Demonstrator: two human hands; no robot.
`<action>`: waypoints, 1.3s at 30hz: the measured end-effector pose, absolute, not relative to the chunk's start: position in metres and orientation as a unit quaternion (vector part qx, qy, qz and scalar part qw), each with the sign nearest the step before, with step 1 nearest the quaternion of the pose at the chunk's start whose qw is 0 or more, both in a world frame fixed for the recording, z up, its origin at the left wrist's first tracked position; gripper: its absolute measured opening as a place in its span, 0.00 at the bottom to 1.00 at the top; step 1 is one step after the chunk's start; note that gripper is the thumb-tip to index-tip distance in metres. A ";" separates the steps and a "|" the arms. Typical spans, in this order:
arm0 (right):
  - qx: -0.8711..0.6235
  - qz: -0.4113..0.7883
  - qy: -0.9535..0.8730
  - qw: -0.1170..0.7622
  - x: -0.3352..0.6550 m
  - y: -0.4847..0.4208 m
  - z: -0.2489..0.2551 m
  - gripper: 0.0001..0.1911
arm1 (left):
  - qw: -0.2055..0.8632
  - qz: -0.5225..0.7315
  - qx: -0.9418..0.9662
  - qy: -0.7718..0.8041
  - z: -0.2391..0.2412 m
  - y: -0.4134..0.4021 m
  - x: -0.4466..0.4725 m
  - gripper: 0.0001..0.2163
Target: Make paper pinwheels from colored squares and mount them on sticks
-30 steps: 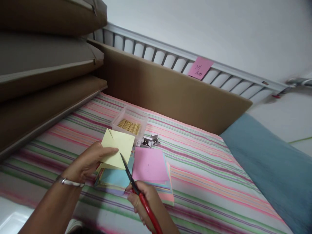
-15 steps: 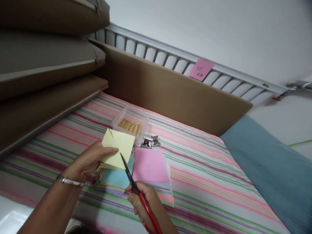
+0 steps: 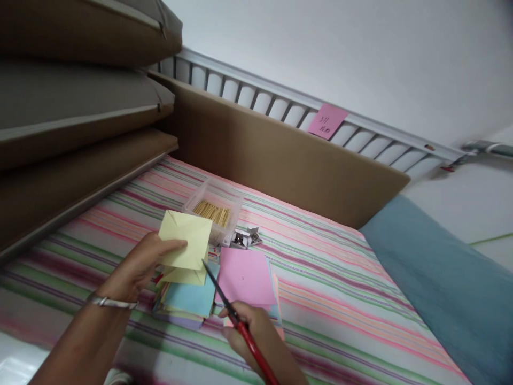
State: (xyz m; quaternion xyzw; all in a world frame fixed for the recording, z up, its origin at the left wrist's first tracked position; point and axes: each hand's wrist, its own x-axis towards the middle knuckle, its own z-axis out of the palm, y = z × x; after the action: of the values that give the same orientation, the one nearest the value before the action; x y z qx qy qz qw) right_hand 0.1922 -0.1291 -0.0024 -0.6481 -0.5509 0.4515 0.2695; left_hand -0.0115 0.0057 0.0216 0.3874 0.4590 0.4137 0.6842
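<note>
My left hand (image 3: 138,267) pinches a folded pale yellow paper square (image 3: 186,243) and holds it up above a stack of coloured paper sheets (image 3: 188,299). A silver bangle sits on that wrist. My right hand (image 3: 256,339) grips red-handled scissors (image 3: 236,321); the dark blades point up and left, and their tip lies just off the lower right edge of the yellow paper. A pink sheet (image 3: 245,275) lies on top of the stack, right of the blades.
A clear plastic box of thin golden sticks (image 3: 214,208) and a small silver metal item (image 3: 244,238) lie behind the papers on the striped cloth (image 3: 340,299). Brown cushions (image 3: 72,123) are stacked at left, with cardboard (image 3: 280,155) behind and a blue mat (image 3: 444,283) at right.
My left hand has shifted the yellow paper slightly left and turned it. The scissor tip, which lay against the paper's edge, has drawn back a little to the right with my right hand.
</note>
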 end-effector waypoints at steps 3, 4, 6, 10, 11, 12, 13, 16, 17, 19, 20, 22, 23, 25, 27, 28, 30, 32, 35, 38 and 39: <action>-0.660 0.444 -0.510 0.328 0.214 -0.128 -0.001 0.15 | 0.718 0.352 0.409 0.439 0.024 0.001 -0.007 0.14; -0.644 0.445 -0.498 0.373 0.219 -0.127 -0.001 0.18 | 0.734 0.322 0.419 0.427 0.024 -0.002 -0.004 0.14; -0.591 0.443 -0.484 0.469 0.226 -0.126 -0.002 0.22 | 0.755 0.264 0.447 0.400 0.021 -0.009 0.007 0.14; -0.529 0.466 -0.484 0.519 0.224 -0.126 -0.004 0.23 | 0.750 0.166 0.528 0.362 0.010 -0.026 0.035 0.11; -0.532 0.473 -0.479 0.513 0.222 -0.125 -0.004 0.22 | 0.749 0.144 0.542 0.351 0.008 -0.030 0.042 0.10; -0.541 0.475 -0.474 0.507 0.220 -0.125 -0.004 0.20 | 0.752 0.128 0.551 0.340 0.007 -0.032 0.047 0.10; -0.554 0.471 -0.466 0.505 0.218 -0.125 -0.003 0.19 | 0.757 0.116 0.552 0.330 0.006 -0.034 0.051 0.10; -0.579 0.449 -0.440 0.520 0.219 -0.124 -0.002 0.16 | 0.773 0.129 0.532 0.321 0.007 -0.033 0.057 0.08; -0.579 0.443 -0.423 0.539 0.220 -0.124 -0.001 0.16 | 0.779 0.150 0.516 0.324 0.008 -0.033 0.059 0.08; -0.565 0.425 -0.386 0.592 0.223 -0.124 -0.002 0.16 | 0.796 0.214 0.461 0.329 0.008 -0.033 0.064 0.08; -0.554 0.413 -0.371 0.620 0.224 -0.124 -0.003 0.16 | 0.806 0.248 0.425 0.328 0.007 -0.036 0.068 0.08; -0.539 0.382 -0.349 0.664 0.223 -0.123 -0.005 0.16 | 0.826 0.304 0.352 0.318 0.004 -0.044 0.080 0.07; -0.538 0.367 -0.343 0.678 0.221 -0.122 -0.006 0.16 | 0.831 0.322 0.326 0.315 0.002 -0.050 0.087 0.06; -0.542 0.342 -0.336 0.690 0.216 -0.119 -0.008 0.15 | 0.832 0.344 0.301 0.315 -0.002 -0.060 0.099 0.08; -0.543 0.335 -0.343 0.690 0.212 -0.117 -0.010 0.15 | 0.822 0.361 0.295 0.329 -0.004 -0.064 0.107 0.11; -0.543 0.337 -0.351 0.685 0.210 -0.116 -0.012 0.15 | 0.813 0.370 0.295 0.338 -0.005 -0.063 0.107 0.14; -0.548 0.351 -0.367 0.665 0.208 -0.115 -0.017 0.16 | 0.789 0.401 0.301 0.354 -0.005 -0.052 0.100 0.18; -0.561 0.375 -0.380 0.633 0.208 -0.117 -0.024 0.19 | 0.754 0.437 0.319 0.372 -0.002 -0.034 0.082 0.20; -0.557 0.450 -0.419 0.559 0.205 -0.122 -0.031 0.26 | 0.717 0.449 0.346 0.406 0.004 -0.008 0.046 0.19; -0.533 0.514 -0.472 0.479 0.198 -0.129 -0.029 0.32 | 0.703 0.429 0.359 0.438 0.011 0.004 0.019 0.15; -0.536 0.526 -0.482 0.452 0.195 -0.131 -0.026 0.32 | 0.700 0.423 0.364 0.446 0.013 0.006 0.014 0.14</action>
State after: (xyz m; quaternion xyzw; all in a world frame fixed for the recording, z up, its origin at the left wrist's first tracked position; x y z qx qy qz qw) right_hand 0.1948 -0.1312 -0.0260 -0.5356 -0.4824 0.5257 0.4517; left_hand 0.0135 0.0059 0.0133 0.3643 0.4456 0.4233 0.6996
